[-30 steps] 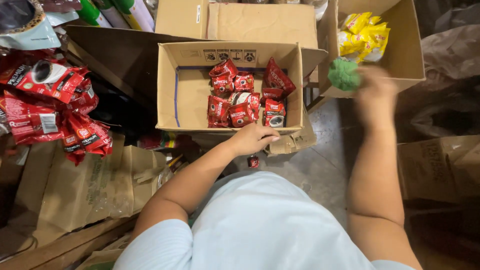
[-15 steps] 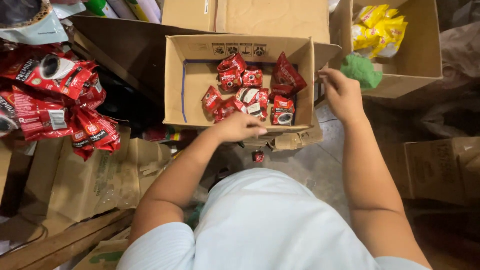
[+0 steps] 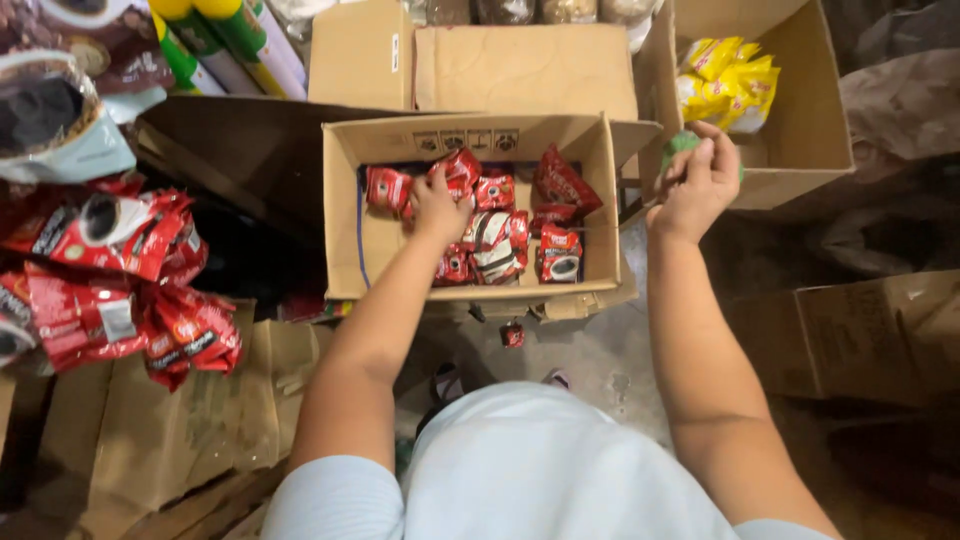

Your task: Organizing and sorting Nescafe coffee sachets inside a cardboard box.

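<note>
An open cardboard box (image 3: 375,255) sits in front of me on the floor and holds several small red sachets (image 3: 500,225). My left hand (image 3: 437,205) reaches into the box and rests on the red sachets near its back left. My right hand (image 3: 700,180) hovers just right of the box, fingers closed around a small green bundle (image 3: 680,145) that mostly hides behind the fingers.
A second open box (image 3: 810,150) with yellow packets (image 3: 728,80) stands at the back right. A heap of larger red pouches (image 3: 110,280) lies at the left. One red sachet (image 3: 513,334) lies on the floor before the box. Flattened cardboard lies at the lower left and right.
My left hand has gone from the box's front edge into the box onto the sachets. My right hand has drawn the green bundle in from the yellow-packet box towards the red-sachet box.
</note>
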